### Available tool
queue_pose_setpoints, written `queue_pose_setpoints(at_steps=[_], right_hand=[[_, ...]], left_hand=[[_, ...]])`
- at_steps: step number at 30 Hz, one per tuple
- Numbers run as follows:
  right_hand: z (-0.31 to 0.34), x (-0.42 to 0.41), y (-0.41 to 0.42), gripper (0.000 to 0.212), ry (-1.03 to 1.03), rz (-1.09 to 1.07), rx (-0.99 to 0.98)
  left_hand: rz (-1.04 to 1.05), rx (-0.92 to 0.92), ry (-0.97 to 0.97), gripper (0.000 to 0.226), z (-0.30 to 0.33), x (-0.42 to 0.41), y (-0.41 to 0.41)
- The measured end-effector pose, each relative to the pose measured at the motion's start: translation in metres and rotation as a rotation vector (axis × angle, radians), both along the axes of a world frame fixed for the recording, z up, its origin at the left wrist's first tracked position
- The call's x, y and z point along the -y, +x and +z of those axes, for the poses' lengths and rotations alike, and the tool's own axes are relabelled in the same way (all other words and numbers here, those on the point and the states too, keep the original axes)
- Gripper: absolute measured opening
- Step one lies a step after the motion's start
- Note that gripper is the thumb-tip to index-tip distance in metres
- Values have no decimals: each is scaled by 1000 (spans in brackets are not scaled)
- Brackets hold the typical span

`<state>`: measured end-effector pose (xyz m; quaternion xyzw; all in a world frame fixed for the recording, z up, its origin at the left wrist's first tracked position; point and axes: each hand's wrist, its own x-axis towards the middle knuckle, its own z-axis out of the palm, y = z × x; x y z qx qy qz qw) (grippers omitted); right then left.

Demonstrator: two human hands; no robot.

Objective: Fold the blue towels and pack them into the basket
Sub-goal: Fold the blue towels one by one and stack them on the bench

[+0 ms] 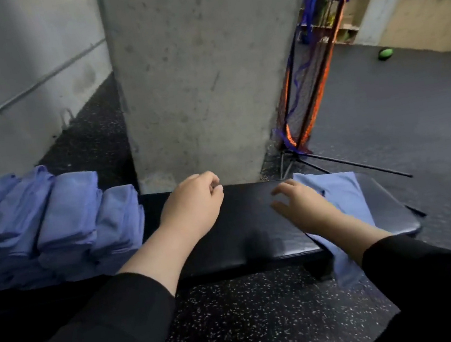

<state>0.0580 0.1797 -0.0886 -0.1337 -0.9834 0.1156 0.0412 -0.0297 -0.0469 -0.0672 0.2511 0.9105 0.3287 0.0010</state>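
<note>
Left hand: the left hand (pixel 191 205) hovers over the middle of the dark padded surface (pixel 244 226), its fingers (pixel 214 185) curled loosely inward with nothing in them.
Right hand: the right hand (pixel 306 208) lies on the loose towel (pixel 342 197), fingers spread and gently bent, the fingertips reaching past the cloth's left edge over the bare pad; whether they press down or only rest there cannot be told.
Loose towel: a single blue cloth spread unfolded on the right part of the surface, one corner hanging over the near edge toward the floor.
Folded towels: a row of blue folded towels (pixel 59 225) stands at the left end, packed side by side and leaning on one another, well apart from the loose one.
Surroundings: a concrete pillar (pixel 203 71) rises just behind the surface; speckled black floor (pixel 254 313) lies below; a green ball (pixel 385 53) sits far off to the right.
Sleeves: both arms wear black sleeves (pixel 110 328).
</note>
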Motion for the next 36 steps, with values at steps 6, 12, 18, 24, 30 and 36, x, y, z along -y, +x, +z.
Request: queue_pose_setpoints(at_steps=[6, 12, 18, 24, 30, 36], right_hand=[[-49, -103, 52, 64, -18, -309, 271], [-88, -149, 52, 33, -58, -361, 267], [-105, -134, 32, 14, -6, -230, 157], [-77, -83, 11, 13, -378, -28, 20], [-62, -43, -13, 13, -581, 149, -63], [-65, -28, -37, 14, -581, 87, -60]], left_hand=[[-132, 49, -168, 35, -18, -51, 12], [-185, 109, -256, 40, -30, -86, 14], [-249, 158, -320, 46, -43, -112, 20], [-185, 396, -155, 62, -63, -123, 11], [-50, 617, 167, 46, -69, -112, -5], [160, 618, 366, 34, -56, -84, -24]])
